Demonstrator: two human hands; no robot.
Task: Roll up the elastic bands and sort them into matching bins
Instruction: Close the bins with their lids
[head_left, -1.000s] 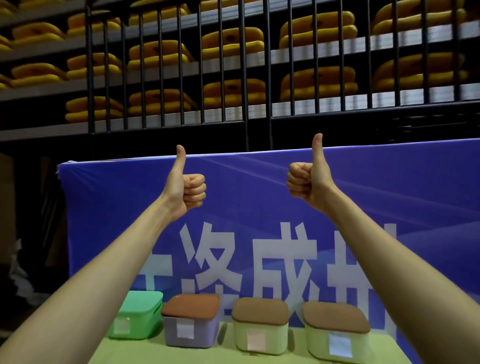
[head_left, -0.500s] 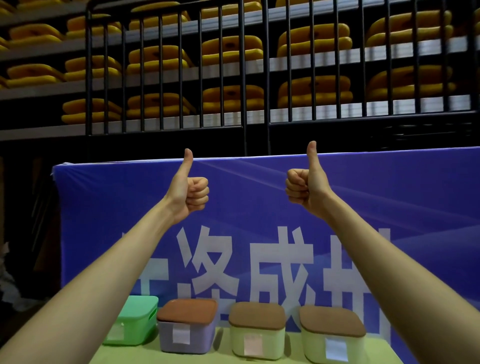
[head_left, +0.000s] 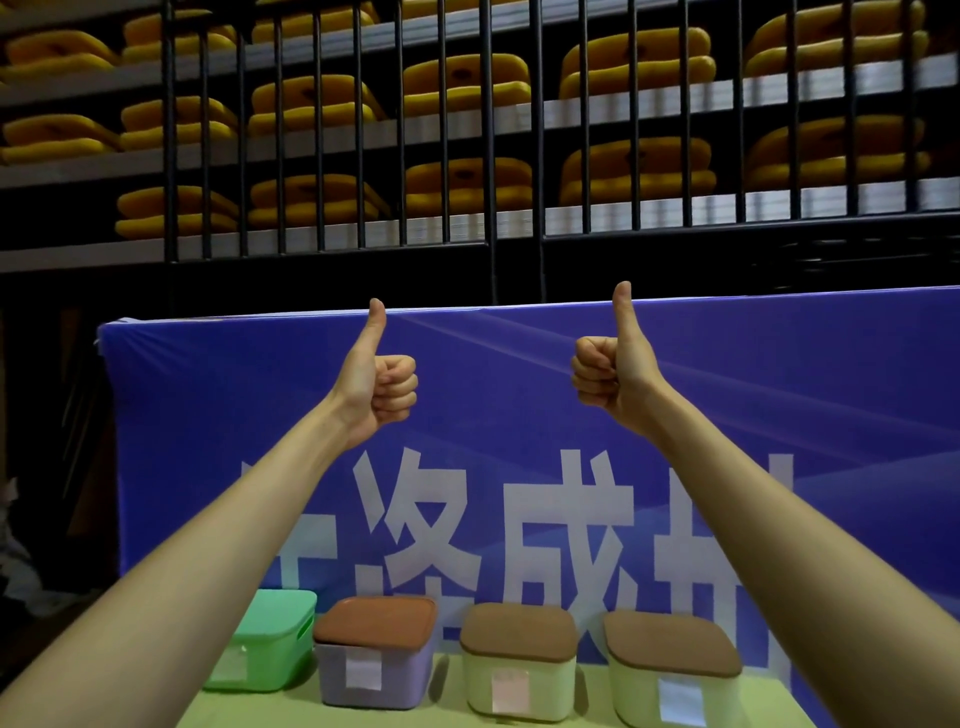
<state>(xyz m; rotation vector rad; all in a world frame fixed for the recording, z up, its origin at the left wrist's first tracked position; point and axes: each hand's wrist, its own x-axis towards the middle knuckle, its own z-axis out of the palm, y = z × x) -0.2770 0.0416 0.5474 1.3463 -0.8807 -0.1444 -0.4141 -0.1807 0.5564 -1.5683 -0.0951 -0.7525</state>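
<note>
Compared with 0.5 s ago: no change in pose. Left hand and right hand stay raised at arm's length. Each is a closed fist holding nothing, four fingers curled into the palm and the thumb straight up. Thumb tips sit at the same height as before, level with the top edge of the blue banner. The bins have not moved.

Bins: four in a row on the pale yellow-green table, well below both hands.
- Green bin, below and left of the left hand. Smooth plastic with rounded corners, partly hidden by the left forearm.
- Purple bin, straight below the left hand. Matte reddish-brown lid.
- Left cream bin, below the gap between the hands. Brown lid.
- Right cream bin, below the right hand. Brown lid.

Each front has a small rectangular paper label. What is inside the lidded bins is hidden.

Background: the banner is taut, glossy fabric with large white characters. Above the hands, black metal bars stand in front of shelves of soft, rounded yellow pads, stacked in pairs.
</note>
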